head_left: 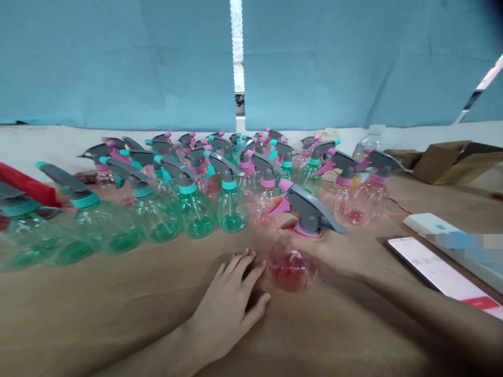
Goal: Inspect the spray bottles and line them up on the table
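Observation:
My right hand (334,251) is wrapped round a pink clear spray bottle (293,267) with a grey trigger head and pink collar; the bottle stands upright on the wooden table (157,314), just in front of a crowd of similar bottles. Left of that bottle, my left hand (231,298) lies flat on the table with its fingers stretched out, its fingertips close to the bottle but holding nothing.
Several green spray bottles (188,209) and pink spray bottles (353,199) stand in rows behind. A phone (440,272) and a white box (444,230) lie at the right, folded cardboard (451,162) behind them. A red object (27,186) sits far left. Blue curtains (118,63) hang behind.

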`<control>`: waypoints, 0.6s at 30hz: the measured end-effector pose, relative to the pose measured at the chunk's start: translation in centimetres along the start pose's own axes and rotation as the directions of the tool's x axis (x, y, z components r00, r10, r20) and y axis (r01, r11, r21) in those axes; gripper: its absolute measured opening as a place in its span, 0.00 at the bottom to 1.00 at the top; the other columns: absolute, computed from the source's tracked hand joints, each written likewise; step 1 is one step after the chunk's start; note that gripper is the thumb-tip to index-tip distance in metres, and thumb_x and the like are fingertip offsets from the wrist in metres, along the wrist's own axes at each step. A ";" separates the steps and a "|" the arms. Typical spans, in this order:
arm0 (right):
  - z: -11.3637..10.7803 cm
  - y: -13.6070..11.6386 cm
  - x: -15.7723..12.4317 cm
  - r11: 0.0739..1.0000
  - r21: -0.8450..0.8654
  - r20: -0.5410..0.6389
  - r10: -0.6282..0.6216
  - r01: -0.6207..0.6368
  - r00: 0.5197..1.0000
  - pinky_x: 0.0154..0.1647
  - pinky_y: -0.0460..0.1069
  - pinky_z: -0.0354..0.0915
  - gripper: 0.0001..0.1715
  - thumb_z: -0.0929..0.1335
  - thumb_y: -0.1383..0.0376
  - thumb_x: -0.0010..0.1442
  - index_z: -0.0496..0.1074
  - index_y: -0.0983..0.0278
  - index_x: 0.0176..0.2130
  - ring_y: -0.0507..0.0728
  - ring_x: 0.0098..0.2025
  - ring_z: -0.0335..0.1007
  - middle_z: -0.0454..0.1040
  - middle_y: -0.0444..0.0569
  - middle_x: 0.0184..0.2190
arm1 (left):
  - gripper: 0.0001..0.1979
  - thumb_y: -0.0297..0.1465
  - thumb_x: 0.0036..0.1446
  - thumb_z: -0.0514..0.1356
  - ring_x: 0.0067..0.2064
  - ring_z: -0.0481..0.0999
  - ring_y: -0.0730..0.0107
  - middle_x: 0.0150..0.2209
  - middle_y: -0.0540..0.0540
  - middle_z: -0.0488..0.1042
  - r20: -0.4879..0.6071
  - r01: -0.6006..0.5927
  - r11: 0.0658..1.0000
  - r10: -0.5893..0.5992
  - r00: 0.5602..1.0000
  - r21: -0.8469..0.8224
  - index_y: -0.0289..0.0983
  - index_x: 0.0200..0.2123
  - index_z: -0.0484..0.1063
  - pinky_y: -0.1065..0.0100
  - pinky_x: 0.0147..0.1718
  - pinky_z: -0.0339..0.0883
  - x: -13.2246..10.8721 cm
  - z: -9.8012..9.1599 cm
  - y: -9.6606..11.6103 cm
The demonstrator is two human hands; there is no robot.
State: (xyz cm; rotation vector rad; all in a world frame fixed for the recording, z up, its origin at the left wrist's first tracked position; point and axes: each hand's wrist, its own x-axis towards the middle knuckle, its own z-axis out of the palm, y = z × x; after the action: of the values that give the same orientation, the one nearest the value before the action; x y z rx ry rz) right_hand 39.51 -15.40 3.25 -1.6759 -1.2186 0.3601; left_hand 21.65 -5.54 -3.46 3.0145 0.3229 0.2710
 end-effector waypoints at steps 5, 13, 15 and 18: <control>-0.2 -0.4 -0.1 0.999 0.039 0.026 0.022 -0.023 0.999 0.31 0.49 0.67 0.08 0.65 0.71 0.44 0.65 0.59 0.27 0.55 0.28 0.70 0.72 0.42 0.25 | 0.22 0.36 0.61 0.55 0.60 0.59 0.50 0.59 0.37 0.62 -0.019 -0.003 1.000 0.003 1.000 -0.009 0.35 0.56 0.64 0.49 0.54 0.59 0.0 0.1 0.0; -0.4 -0.4 -0.3 0.991 0.113 0.024 -0.080 0.077 0.997 0.24 0.47 0.64 0.10 0.63 0.72 0.43 0.63 0.56 0.27 0.52 0.22 0.62 0.65 0.40 0.20 | 0.21 0.36 0.61 0.55 0.60 0.60 0.50 0.59 0.38 0.62 -0.016 -0.003 1.000 0.003 1.000 -0.003 0.35 0.56 0.64 0.49 0.53 0.60 0.0 0.1 -0.1; -0.4 -0.4 -0.3 0.994 0.093 0.034 -0.069 0.065 0.997 0.24 0.47 0.64 0.11 0.64 0.72 0.43 0.64 0.56 0.28 0.53 0.22 0.63 0.66 0.40 0.22 | 0.21 0.36 0.62 0.55 0.60 0.60 0.50 0.59 0.37 0.62 -0.006 -0.001 1.000 0.001 1.000 0.000 0.35 0.56 0.64 0.49 0.53 0.60 0.1 0.1 -0.1; -0.5 -0.4 -0.3 0.998 0.039 0.042 -0.060 0.058 0.997 0.22 0.46 0.62 0.09 0.63 0.71 0.44 0.64 0.56 0.27 0.52 0.21 0.60 0.65 0.40 0.20 | 0.21 0.36 0.62 0.55 0.60 0.59 0.50 0.59 0.37 0.61 0.006 0.003 1.000 -0.003 1.000 0.002 0.35 0.57 0.64 0.49 0.53 0.59 0.1 0.1 -0.1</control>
State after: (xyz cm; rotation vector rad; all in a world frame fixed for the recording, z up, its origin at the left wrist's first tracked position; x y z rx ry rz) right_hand 39.47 -15.94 3.77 -1.6032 -1.2832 0.3828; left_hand 21.75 -5.39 -3.52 3.0157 0.3270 0.2611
